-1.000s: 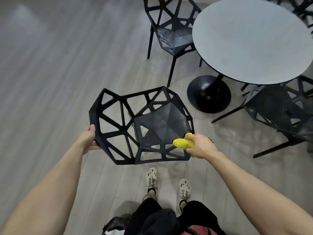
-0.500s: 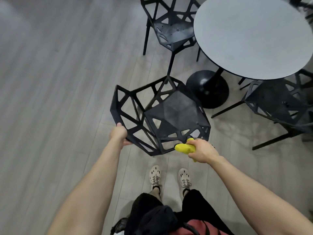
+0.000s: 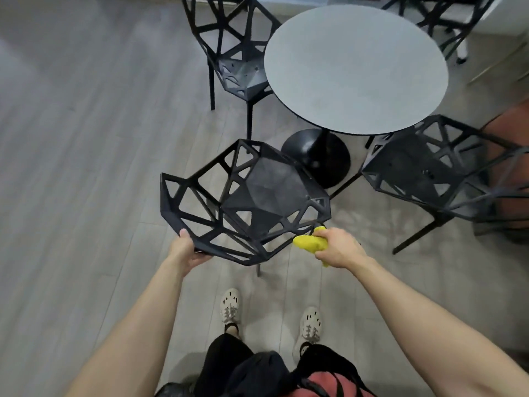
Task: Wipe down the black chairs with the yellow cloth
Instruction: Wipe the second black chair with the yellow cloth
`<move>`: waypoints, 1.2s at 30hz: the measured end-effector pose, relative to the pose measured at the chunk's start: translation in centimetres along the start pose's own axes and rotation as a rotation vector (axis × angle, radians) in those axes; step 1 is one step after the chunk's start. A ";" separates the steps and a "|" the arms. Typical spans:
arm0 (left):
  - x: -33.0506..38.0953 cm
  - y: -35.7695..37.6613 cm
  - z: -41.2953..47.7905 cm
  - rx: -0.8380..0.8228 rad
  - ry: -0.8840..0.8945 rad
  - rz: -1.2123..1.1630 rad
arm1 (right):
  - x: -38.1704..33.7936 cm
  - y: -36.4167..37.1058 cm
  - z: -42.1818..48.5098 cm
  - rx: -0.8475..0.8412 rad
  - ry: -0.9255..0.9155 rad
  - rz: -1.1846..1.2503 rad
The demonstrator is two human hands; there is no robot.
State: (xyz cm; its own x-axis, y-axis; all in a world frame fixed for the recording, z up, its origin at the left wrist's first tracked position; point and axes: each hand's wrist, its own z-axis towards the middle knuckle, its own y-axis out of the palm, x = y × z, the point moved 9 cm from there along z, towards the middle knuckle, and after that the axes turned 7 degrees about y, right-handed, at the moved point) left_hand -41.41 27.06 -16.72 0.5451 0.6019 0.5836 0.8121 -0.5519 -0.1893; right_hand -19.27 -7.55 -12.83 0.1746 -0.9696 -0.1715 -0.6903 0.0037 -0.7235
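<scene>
The nearest black chair [image 3: 257, 202] stands on the grey plank floor [image 3: 86, 138] directly ahead of the person's pale shoes [image 3: 230, 306]. Its open lattice back faces lower left and its solid seat points upper right toward the black pedestal [image 3: 317, 156] of the round grey table [image 3: 355, 67], so its long axis runs along that diagonal. The left hand [image 3: 186, 250] grasps the back's lower rim, thumb on top and fingers wrapped underneath. The right hand [image 3: 339, 247] is clenched round the bunched yellow cloth [image 3: 309, 242] at the seat's near right edge; actual contact is unclear. A second black chair [image 3: 234, 53] stands at the table's far left edge and a third black chair [image 3: 429, 170] at its near right edge.
</scene>
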 end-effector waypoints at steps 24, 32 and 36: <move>-3.7 68.2 -39.3 -1.141 1.345 0.993 | 45.5 -20.3 -6.4 0.249 0.233 0.908; -1.3 87.6 -43.9 -1.207 1.364 0.887 | 59.7 -33.1 -0.7 0.363 0.290 0.729; -0.1 96.4 -46.9 -1.254 1.316 0.918 | 65.9 -38.6 2.0 0.365 0.293 0.660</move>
State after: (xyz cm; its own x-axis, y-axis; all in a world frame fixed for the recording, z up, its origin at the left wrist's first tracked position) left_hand 27.02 -53.25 2.00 -0.2900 -0.4087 0.8654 -0.4338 -0.7499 -0.4995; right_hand 20.25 -71.14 2.47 -0.4148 -0.7644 -0.4936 -0.3055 0.6280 -0.7158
